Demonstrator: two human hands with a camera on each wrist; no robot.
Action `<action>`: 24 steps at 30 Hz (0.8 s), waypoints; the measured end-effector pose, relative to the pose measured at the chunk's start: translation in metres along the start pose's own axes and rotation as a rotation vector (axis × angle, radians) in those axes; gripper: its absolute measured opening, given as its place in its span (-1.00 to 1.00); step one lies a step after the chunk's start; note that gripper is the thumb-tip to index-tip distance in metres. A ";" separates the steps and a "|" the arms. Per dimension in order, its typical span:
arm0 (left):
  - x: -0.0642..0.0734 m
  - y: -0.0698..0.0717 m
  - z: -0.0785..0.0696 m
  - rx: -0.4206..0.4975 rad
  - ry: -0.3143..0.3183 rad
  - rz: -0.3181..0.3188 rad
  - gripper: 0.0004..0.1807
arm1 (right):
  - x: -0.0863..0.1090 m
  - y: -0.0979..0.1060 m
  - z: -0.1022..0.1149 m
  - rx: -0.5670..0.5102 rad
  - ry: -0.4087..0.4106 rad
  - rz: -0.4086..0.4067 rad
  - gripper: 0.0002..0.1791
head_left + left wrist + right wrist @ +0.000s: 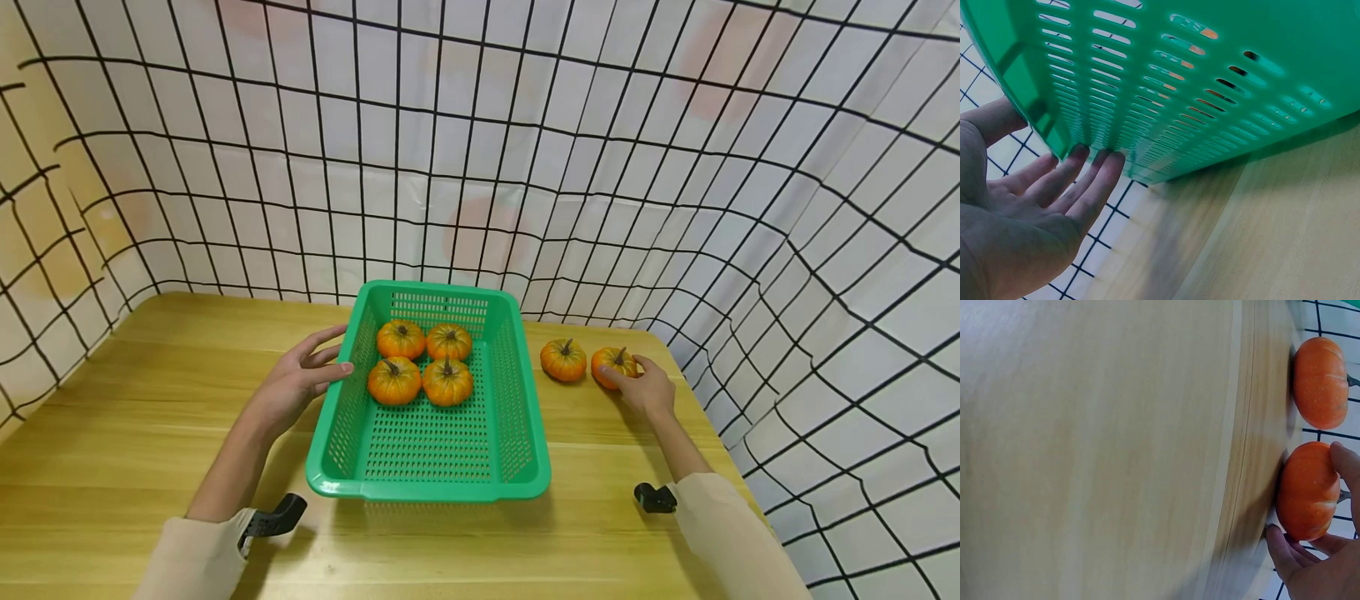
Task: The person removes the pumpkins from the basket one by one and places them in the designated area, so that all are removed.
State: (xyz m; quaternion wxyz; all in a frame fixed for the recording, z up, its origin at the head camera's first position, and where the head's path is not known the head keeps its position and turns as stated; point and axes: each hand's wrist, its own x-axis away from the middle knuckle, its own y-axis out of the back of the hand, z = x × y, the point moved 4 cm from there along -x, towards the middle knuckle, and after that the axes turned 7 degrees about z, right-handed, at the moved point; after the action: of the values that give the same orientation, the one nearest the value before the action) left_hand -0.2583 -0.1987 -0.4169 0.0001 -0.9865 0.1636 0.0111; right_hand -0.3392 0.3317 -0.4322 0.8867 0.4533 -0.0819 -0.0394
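A green plastic basket [517,400] with slotted walls sits on the wooden table. Inside it, toward the back, several small orange pumpkins [394,381] are grouped together. My left hand [294,379] is at the basket's left side, its thumb at the rim and its extended fingers [1094,184] up against the outer wall. To the right of the basket, my right hand [651,388] grips a pumpkin [613,367] between thumb and fingers, low over the tabletop. Just left of that one, another pumpkin [563,360] rests on the table, its stem upward.
The wooden table [135,400] extends on both sides of the basket and in front of it. A black wire grid [442,150] backed by white sheeting encloses the table at the back and sides. Black wrist mounts [279,517] project from both cream sleeves.
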 end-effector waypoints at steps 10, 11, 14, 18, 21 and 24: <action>0.002 -0.001 -0.001 0.013 -0.003 0.005 -0.16 | 0.003 0.000 0.002 -0.010 -0.003 -0.005 -0.01; 0.002 -0.001 -0.001 0.013 -0.003 0.005 -0.16 | 0.003 0.000 0.002 -0.007 -0.003 -0.005 -0.02; 0.001 -0.001 -0.001 0.012 -0.003 0.006 -0.16 | 0.004 -0.001 0.003 -0.005 -0.004 -0.005 -0.03; 0.001 -0.001 -0.001 0.007 0.000 0.001 -0.16 | 0.004 -0.001 0.004 -0.006 0.004 -0.004 -0.02; 0.001 0.000 -0.001 0.006 0.002 0.000 -0.16 | 0.004 0.000 0.005 -0.004 0.006 -0.004 -0.03; 0.001 0.000 -0.001 0.008 0.003 0.001 -0.16 | 0.004 0.000 0.005 -0.001 0.006 -0.003 -0.03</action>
State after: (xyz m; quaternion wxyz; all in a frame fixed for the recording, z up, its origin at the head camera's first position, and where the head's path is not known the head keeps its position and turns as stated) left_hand -0.2573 -0.1987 -0.4163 0.0036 -0.9864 0.1643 0.0090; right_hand -0.3366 0.3271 -0.4288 0.8870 0.4533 -0.0785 -0.0396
